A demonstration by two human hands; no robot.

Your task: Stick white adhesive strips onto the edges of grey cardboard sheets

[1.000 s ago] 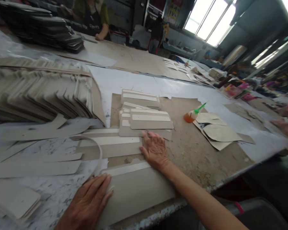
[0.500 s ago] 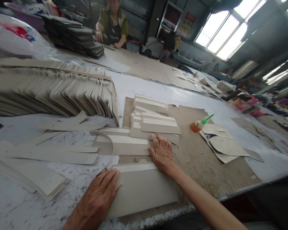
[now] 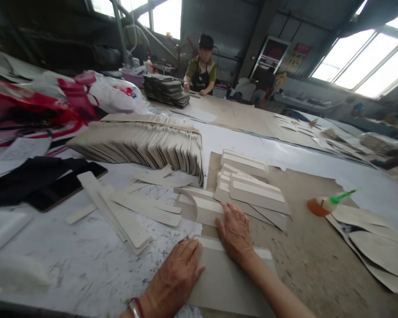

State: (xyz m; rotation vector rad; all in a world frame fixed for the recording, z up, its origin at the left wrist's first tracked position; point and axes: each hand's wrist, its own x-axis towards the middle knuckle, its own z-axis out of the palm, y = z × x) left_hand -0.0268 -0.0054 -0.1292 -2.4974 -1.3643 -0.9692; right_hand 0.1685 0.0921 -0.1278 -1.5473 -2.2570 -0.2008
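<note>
Head view puts a large grey panel (image 3: 232,287) at the near edge of the work area, lying flat, a pale band along its far side, partly on a brown sheet (image 3: 301,251). The left hand (image 3: 177,274) rests over its far left corner, fingers together and thumb apart, clamped on nothing that shows. The right hand (image 3: 234,229) lies across the far edge, palm down, thumb apart from the fingers; its fingertips reach the banded piece (image 3: 208,211) just beyond. Whether either hand bears down hard, I cannot tell. The step in hand looks like steadying and squaring the panel; a move of it would call for light, even contact at both places, so the thin board neither skews nor drags its neighbour.

Just beyond the right hand, banded panels (image 3: 258,192) overlap in a loose pile. A narrow curved strip (image 3: 194,205) arcs beside the banded piece, with flat loose strips (image 3: 146,207) to the left. Behind them leans a long row of pale pieces (image 3: 146,141). Right of the pile, a bottle of orange liquid (image 3: 319,206) with a green nozzle (image 3: 343,197) tilts beside curved cut pieces (image 3: 378,251). Farther off, a person in an apron (image 3: 201,79) stands near a dark stack (image 3: 166,90).
</note>
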